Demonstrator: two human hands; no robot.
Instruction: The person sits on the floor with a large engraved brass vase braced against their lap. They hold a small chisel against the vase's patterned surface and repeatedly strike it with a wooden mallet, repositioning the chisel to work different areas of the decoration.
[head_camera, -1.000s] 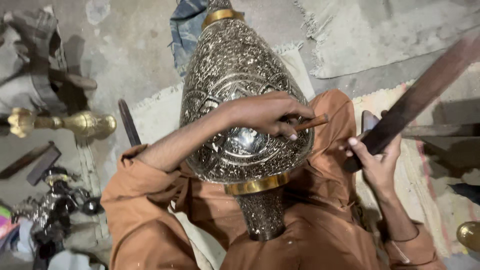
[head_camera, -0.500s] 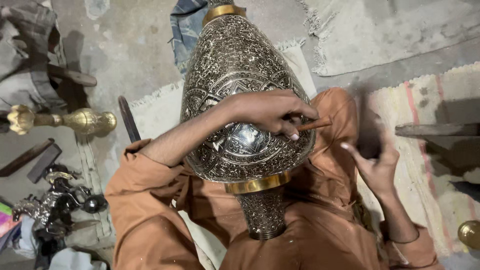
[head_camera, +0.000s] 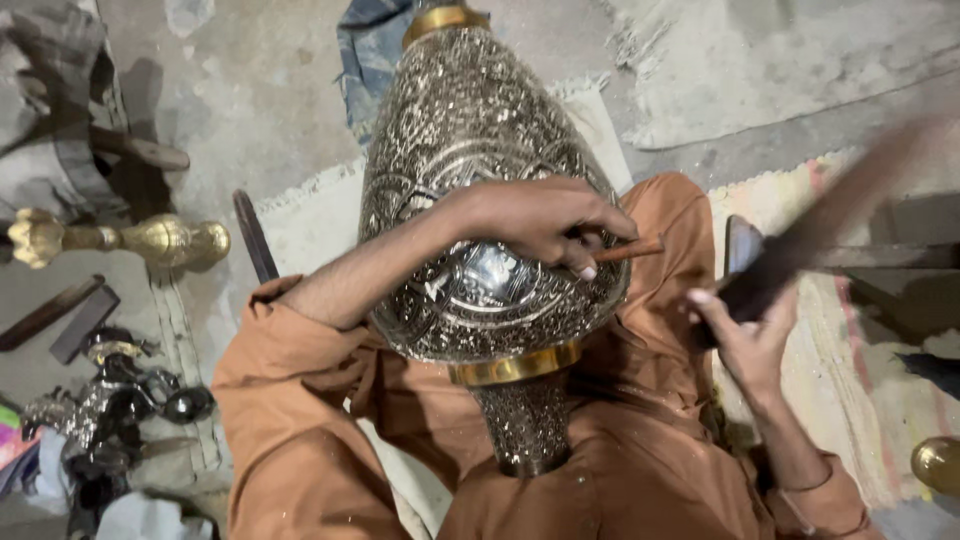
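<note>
The floor (head_camera: 250, 90) is rough grey concrete, partly covered by a pale fringed mat (head_camera: 310, 215) and a striped woven rug (head_camera: 850, 340). A large engraved silver-coloured metal vase (head_camera: 470, 130) with brass bands lies across the person's lap, its narrow foot toward the body. The left hand (head_camera: 545, 220) rests on the vase, fingers clenched around a thin wooden-handled chisel (head_camera: 630, 250). The right hand (head_camera: 745, 330) grips a dark, motion-blurred mallet (head_camera: 830, 225). A brass stand (head_camera: 120, 240) lies at the floor's left edge.

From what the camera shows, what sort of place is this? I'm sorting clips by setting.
Probably a metal-craft workshop, worked on the floor: a large engraved metal vase lies across the person's lap, brass parts sit on the bare concrete floor, and the right hand swings a dark stick.
</note>
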